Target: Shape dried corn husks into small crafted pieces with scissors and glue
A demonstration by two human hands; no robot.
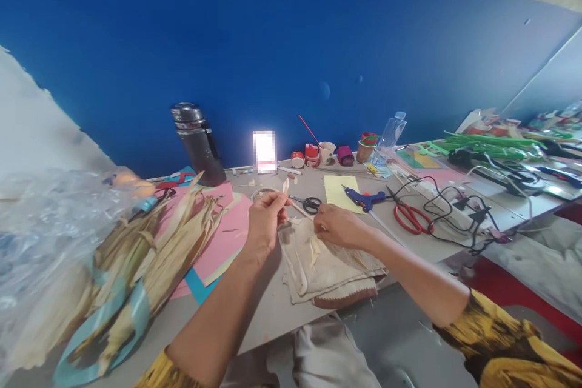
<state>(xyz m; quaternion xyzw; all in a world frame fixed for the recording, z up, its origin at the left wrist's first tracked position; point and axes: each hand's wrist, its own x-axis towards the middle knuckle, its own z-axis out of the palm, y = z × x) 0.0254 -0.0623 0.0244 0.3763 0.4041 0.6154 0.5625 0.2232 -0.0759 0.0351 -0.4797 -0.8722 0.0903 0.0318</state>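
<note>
Soft brightness, glaring white rectangle (pixel 265 151), smeared edges.

Arrangement of the worktable (pixel 268 324). Centre front: a folded cloth (pixel 336 288), with the right hand (pixel 339 225) over its rear part and the left hand (pixel 269 217) by its left rear corner, a husk piece (pixel 286 186) at its fingertips. Left: corn husks (pixel 175 248) partly on paper sheets (pixel 227 227); farther left, plastic wrapping (pixel 54 224). Rear: a vacuum flask (pixel 200 148) before the wall (pixel 273 42), left of a paper cup (pixel 327 154) and a plastic bottle (pixel 391 133). Right of the cloth's rear: a glue gun (pixel 370 199), partly on a single sheet (pixel 335 185); then large scissors (pixel 411 218) and, beyond these, a power strip (pixel 441 205).
</note>
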